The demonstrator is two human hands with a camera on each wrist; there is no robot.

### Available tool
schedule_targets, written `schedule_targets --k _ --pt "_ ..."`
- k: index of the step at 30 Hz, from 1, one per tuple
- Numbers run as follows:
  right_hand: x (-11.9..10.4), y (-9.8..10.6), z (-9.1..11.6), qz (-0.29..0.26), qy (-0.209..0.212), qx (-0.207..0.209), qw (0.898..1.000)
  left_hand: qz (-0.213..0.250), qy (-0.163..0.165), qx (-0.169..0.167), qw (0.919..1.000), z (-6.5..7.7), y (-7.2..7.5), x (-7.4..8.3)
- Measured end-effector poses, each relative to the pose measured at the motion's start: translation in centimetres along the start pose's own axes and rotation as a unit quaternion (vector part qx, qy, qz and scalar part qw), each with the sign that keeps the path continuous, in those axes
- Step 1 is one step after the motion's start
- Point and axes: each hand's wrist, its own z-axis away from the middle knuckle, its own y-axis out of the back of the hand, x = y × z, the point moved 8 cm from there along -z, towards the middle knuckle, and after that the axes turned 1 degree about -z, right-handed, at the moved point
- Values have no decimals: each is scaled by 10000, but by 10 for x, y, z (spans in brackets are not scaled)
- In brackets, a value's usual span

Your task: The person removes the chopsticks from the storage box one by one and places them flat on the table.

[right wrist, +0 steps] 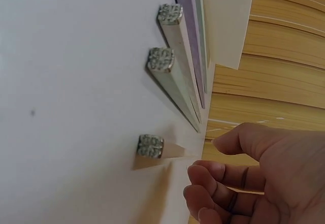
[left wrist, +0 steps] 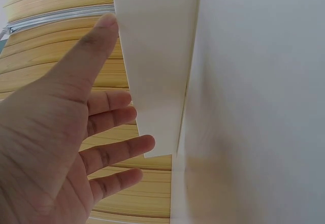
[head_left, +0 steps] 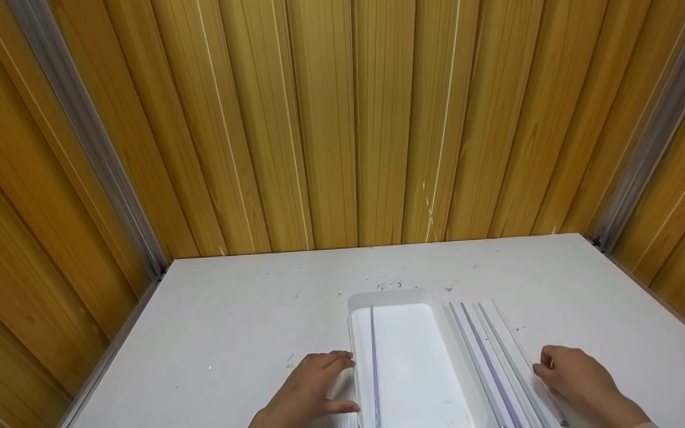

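A long white tray (head_left: 387, 297) lies lengthwise on the table, with one purple chopstick (head_left: 374, 356) inside along its left wall. My left hand (head_left: 308, 386) is at that wall, thumb and fingers spread; in the left wrist view the fingertips come right up to the tray's side (left wrist: 155, 71). Several chopsticks lie side by side to the right of the tray, among them a purple chopstick (head_left: 489, 359) and green ones. My right hand (head_left: 580, 374) hovers beside the outermost pale chopstick (right wrist: 151, 146), fingers loosely bent, thumb apart from them, nothing between.
The white table (head_left: 229, 333) has small dark marks on its surface. Behind it rises a wood-patterned panel wall (head_left: 324, 131), with grey metal posts (head_left: 654, 131) at the corners. The chopsticks' ends near me carry silvery patterned caps (right wrist: 161, 60).
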Motion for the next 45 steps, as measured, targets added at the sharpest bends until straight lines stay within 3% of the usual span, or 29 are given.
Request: schedule_targets --k 18,27,35,42,45 --pt "-50 10 1 187 499 175 9984 -44 3 10 10000 1 4 3" --pt "-77 10 2 68 724 256 9970 26 219 -272 9994 0 1 -1" --pt "-107 8 3 14 945 386 9948 -78 -13 10 10000 0 4 2" --pt "-137 -2 0 -41 1183 495 9917 -10 107 -96 9999 0 2 1" --pt "-148 -5 -1 -87 1234 472 9912 -49 -25 67 10000 0 3 3"
